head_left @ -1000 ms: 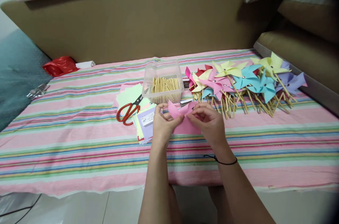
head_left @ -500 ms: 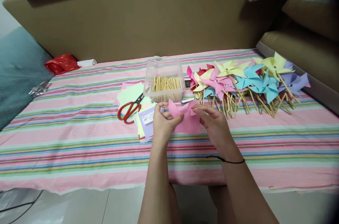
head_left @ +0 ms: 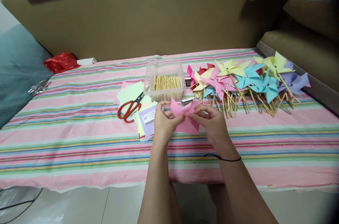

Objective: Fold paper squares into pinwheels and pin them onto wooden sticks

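Black cord (head_left: 231,160) looped round the right wrist, over the front edge of the striped cloth (head_left: 92,150). Just beyond, both hands met on a piece of pink paper (head_left: 188,125), held above the cloth with corners curled up. The left hand (head_left: 165,123) gripped its left side between thumb and fingers; the right hand (head_left: 210,120) pinched the folded part near the middle, perhaps closing on a corner tip, though the fingers hid the exact spot.

Beside the left hand lay a pile of coloured paper sheets (head_left: 145,135), a small white box (head_left: 148,117) resting on a lilac one. Red-handled scissors (head_left: 130,109) lay partly over green paper (head_left: 129,93), their blades toward a clear plastic box (head_left: 165,93) full of cut sticks (head_left: 166,83). To the right, pinwheels (head_left: 246,77) in yellow, blue, pink and lilac lay heaped together, sticks toward the near side. Farther off, a red bag (head_left: 61,62) sat at the left, touching a white object (head_left: 86,61), below the brown backrest (head_left: 137,19).
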A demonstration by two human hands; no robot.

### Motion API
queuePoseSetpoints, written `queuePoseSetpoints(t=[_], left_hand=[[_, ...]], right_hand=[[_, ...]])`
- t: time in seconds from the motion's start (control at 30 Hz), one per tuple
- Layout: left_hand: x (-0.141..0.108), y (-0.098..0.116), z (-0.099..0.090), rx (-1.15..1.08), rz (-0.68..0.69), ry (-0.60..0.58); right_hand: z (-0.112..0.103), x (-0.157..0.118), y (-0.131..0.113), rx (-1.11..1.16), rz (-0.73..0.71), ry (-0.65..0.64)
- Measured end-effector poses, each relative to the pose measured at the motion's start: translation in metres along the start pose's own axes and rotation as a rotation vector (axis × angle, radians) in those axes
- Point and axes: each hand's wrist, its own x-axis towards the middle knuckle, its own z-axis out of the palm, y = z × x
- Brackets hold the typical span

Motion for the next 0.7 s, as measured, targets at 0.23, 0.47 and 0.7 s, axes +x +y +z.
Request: queuePoseSetpoints(t=[0.23,0.47,0.7], left_hand=[[-0.0008,0.0005,-0.0001,-0.018,-0.001,-0.055],[-0.0009,-0.0017,-0.0017,-0.004,-0.01,-0.099],[-0.0001,-0.0047,-0.0028,0.042,-0.018,-0.085]], right_hand=[[-0.0035,-0.0004,-0.0025,0.101,0.152,-0.054],[-0.0073,-0.0024,-0.0064,-0.025,0.223,-0.08],[-0.0071,-0.0022,-0.0072,-0.053,0.219,-0.062]])
